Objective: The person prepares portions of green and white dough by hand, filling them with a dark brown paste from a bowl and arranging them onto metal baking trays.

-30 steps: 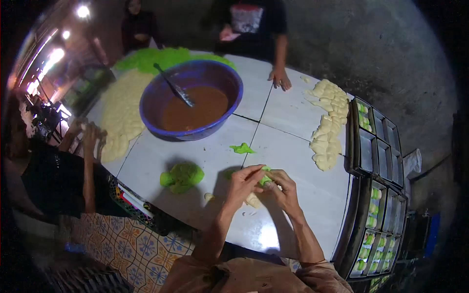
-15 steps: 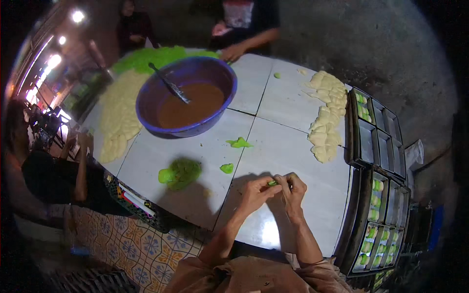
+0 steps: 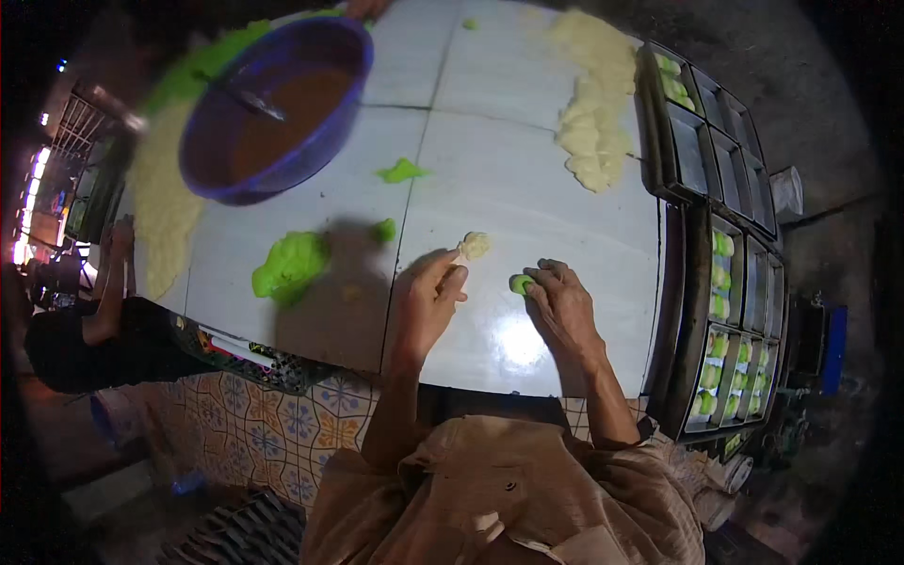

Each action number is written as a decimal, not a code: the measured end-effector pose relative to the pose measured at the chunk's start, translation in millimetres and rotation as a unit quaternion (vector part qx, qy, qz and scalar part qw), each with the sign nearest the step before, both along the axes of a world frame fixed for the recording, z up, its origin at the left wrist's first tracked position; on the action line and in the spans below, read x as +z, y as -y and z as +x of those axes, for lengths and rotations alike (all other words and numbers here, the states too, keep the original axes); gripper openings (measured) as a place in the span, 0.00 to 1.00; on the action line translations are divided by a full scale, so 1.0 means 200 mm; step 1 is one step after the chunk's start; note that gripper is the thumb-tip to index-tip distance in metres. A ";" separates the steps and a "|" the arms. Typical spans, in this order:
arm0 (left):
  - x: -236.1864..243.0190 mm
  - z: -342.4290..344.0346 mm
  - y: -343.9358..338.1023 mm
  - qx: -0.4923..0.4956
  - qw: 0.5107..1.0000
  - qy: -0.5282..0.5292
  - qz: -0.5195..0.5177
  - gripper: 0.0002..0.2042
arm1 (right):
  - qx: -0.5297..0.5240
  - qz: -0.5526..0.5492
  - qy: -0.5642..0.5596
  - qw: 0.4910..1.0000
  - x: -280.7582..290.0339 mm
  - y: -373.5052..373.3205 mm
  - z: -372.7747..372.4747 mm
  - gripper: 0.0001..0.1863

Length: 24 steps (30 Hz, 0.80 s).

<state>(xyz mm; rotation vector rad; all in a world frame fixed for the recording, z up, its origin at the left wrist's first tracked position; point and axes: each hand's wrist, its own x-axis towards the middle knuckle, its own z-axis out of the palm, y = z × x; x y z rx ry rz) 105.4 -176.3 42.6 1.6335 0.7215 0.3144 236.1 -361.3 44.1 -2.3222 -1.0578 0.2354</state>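
Observation:
My right hand (image 3: pixel 568 306) is closed around a small green dough ball (image 3: pixel 521 283), which shows at the thumb and fingertips just above the white tabletop. To its left, my left hand (image 3: pixel 431 309) has its index finger stretched out and its thumb apart. That fingertip touches the edge of a small, flattened piece of cream dough (image 3: pixel 476 246) on the tiles. A larger green dough lump (image 3: pixel 290 266) lies farther left, with small green dough scraps (image 3: pixel 402 170) beyond it.
A purple basin (image 3: pixel 202 155) of brown liquid stands at the far left, beside a spread of cream dough (image 3: pixel 162 202). More cream dough pieces (image 3: pixel 593 141) lie at the far right. Metal trays (image 3: pixel 694 151), some holding green-and-cream dough pieces, line the right edge. A person (image 3: pixel 66 348) sits at left.
My hands have moved apart from over the table. A cream dough piece now lies at my left fingertip, and the green ball is in my right hand. The view has tilted downward.

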 end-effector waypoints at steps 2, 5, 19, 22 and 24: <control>-0.08 -0.07 -0.01 0.008 1.000 -0.006 0.007 0.18 | -0.011 0.039 0.025 0.999 0.00 0.00 -0.03 0.15; -0.11 -0.19 0.01 0.031 0.999 0.021 -0.004 0.18 | 0.081 0.011 0.069 0.994 -0.04 0.04 -0.05 0.22; -0.19 -0.49 -0.10 0.087 0.995 -0.012 0.046 0.16 | 0.199 0.057 0.100 0.973 0.01 -0.47 -0.24 0.25; -0.17 -0.39 -0.11 0.085 0.989 -0.001 0.117 0.21 | 0.198 0.069 0.052 0.976 -0.16 -0.53 -0.18 0.22; -0.13 -0.33 -0.14 0.036 0.991 -0.071 0.112 0.32 | 0.090 0.089 -0.120 0.985 -0.12 -0.56 -0.19 0.16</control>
